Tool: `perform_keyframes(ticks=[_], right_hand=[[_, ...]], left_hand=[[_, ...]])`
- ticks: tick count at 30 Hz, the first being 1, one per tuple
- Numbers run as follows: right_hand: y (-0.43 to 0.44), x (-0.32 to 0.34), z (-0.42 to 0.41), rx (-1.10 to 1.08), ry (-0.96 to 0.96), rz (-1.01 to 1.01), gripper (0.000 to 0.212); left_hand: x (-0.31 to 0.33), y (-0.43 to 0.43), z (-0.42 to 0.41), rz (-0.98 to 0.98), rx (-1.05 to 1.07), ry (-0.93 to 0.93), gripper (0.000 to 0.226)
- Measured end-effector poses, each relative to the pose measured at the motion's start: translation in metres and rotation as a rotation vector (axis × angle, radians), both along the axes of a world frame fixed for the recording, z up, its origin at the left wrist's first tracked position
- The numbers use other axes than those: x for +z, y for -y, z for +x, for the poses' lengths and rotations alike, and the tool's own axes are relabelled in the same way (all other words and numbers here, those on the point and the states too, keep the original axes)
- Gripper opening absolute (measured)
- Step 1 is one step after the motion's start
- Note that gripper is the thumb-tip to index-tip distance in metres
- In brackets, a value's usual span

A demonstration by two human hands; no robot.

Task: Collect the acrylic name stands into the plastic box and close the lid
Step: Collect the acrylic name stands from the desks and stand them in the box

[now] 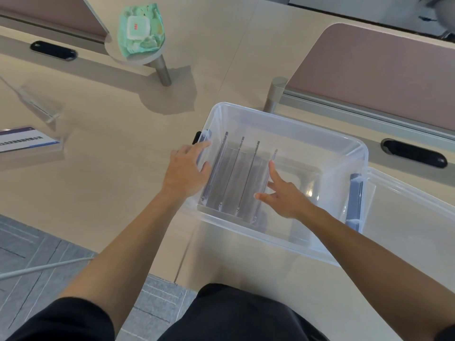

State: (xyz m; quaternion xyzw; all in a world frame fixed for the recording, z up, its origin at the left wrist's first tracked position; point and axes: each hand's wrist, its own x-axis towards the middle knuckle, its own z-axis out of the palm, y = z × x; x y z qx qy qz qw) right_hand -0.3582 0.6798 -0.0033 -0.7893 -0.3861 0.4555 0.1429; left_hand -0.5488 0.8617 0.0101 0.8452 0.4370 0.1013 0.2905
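At nine o'clock, at the far left edge of the desk [123, 143], a name stand with a printed card [27, 140] lies flat, and just beyond it, toward ten o'clock, an empty clear stand [37, 104] is blurred but visible. Up at eleven o'clock a green pack of wipes [140, 30] rests on a small round shelf [123, 56]. Near the centre, my left hand [186, 172] rests on the left rim of the plastic box [283, 119], fingers spread and loosely curled over the edge beside its grey latch, gripping nothing tightly. Inside the box four acrylic name stands [236, 175] stand upright in a row against the left wall, edges up. At about four o'clock from them, my right hand [286, 195] reaches down into the box, open, fingers splayed, with the index fingertip touching the top edge of the rightmost stand. At three o'clock the clear lid [406, 217] lies open, just beside the box's right wall.
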Motion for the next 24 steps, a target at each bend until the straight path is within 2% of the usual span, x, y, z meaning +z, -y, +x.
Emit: perform_keyframes(ticks=[24], right_hand=[[-0.0100,-0.0042,0.0047,0.076,0.072,-0.030,0.098]], left_hand=[[0.0041,0.0009,0.0020,0.012,0.000,-0.007,0.049]])
